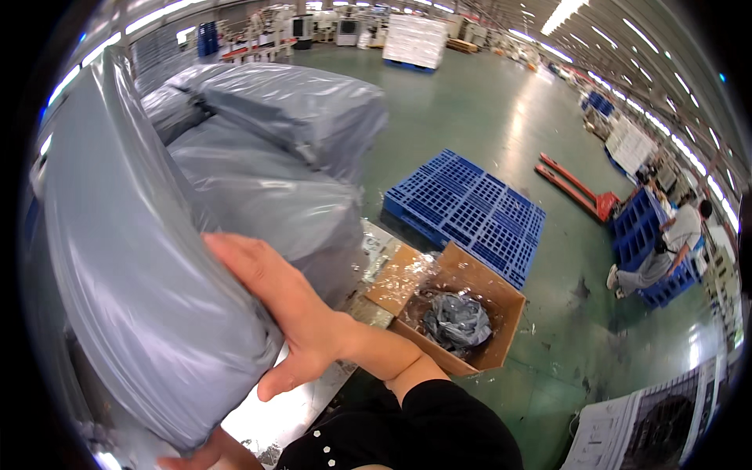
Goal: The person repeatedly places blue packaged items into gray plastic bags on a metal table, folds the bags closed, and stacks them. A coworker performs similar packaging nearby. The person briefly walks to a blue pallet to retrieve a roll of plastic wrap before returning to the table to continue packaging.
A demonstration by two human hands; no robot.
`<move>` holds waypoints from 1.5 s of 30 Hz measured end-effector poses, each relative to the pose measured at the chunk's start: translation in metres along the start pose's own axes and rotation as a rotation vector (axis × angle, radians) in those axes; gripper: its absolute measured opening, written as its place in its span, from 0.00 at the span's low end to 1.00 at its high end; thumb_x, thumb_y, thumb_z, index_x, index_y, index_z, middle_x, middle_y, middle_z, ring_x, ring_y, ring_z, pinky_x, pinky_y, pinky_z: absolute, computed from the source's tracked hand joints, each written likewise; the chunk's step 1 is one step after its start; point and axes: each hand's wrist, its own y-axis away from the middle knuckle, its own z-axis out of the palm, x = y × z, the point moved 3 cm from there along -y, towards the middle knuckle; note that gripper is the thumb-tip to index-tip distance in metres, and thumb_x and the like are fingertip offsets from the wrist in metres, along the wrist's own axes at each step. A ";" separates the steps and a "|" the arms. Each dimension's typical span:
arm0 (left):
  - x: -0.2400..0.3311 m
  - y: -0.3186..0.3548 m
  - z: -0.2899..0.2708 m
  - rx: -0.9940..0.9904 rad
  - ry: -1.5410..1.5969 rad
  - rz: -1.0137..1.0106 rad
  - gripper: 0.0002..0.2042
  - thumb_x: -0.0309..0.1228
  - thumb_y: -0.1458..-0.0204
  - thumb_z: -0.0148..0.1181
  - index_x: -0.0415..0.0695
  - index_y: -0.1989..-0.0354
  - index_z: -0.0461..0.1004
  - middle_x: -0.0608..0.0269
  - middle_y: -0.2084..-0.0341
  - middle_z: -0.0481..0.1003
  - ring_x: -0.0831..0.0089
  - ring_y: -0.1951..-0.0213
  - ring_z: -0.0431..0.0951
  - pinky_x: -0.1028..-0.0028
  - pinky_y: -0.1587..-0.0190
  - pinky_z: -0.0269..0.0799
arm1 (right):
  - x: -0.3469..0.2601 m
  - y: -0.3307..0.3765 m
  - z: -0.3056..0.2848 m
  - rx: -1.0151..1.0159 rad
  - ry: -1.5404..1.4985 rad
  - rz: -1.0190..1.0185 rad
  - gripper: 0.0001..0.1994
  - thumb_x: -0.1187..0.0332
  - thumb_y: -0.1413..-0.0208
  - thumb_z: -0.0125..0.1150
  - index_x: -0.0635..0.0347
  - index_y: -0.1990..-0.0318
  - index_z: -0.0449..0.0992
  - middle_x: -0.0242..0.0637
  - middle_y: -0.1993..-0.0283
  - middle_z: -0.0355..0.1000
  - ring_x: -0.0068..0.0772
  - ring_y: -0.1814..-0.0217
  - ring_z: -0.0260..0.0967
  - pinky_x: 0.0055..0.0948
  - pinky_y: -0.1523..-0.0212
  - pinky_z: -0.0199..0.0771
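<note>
A large bundle wrapped in shiny grey plastic film (149, 258) stands tilted in front of me on the left. My right hand (290, 305) grips its right side, with the thumb low and the fingers spread up along the film. At the bundle's lower end is my left hand (211, 453), partly hidden by it and cut by the picture's edge; it supports the bundle from below. Behind the bundle, more grey film-wrapped bundles (290, 117) are piled together. Beneath my hands a pale, shiny work surface (270, 415) shows in part.
Right of the surface stands an open cardboard box (470, 274) holding crumpled grey plastic (456, 319). Beyond it lies a blue pallet (470, 207). A red pallet jack (580, 188) stands farther right, near a person (677, 243) by stacked blue pallets (636, 227). White machine casing (619, 427) fills the lower right.
</note>
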 end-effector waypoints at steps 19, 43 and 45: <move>0.037 0.028 0.199 -0.216 0.015 0.191 0.23 0.35 0.40 0.46 0.29 0.41 0.59 0.44 0.46 0.66 0.53 0.45 0.67 0.60 0.40 0.59 | 0.040 0.193 -0.256 0.219 0.527 0.422 0.24 0.60 0.48 0.62 0.65 0.48 0.67 0.49 0.49 0.64 0.53 0.45 0.60 0.44 0.46 0.62; 0.469 0.512 0.556 -1.450 0.518 -1.071 0.23 0.20 0.49 0.58 0.40 0.45 0.60 0.59 0.57 0.70 0.77 0.63 0.74 0.75 0.57 0.71 | -0.262 0.593 -0.777 0.872 0.765 1.321 0.08 0.71 0.40 0.52 0.66 0.63 0.76 0.39 0.69 0.74 0.30 0.65 0.72 0.26 0.63 0.71; 0.460 0.526 0.568 -1.431 0.417 -1.190 0.21 0.22 0.48 0.59 0.40 0.46 0.61 0.60 0.58 0.71 0.78 0.63 0.74 0.75 0.58 0.70 | -0.236 0.585 -0.805 0.766 0.759 1.303 0.07 0.72 0.41 0.54 0.65 0.63 0.77 0.39 0.69 0.74 0.33 0.65 0.73 0.27 0.63 0.71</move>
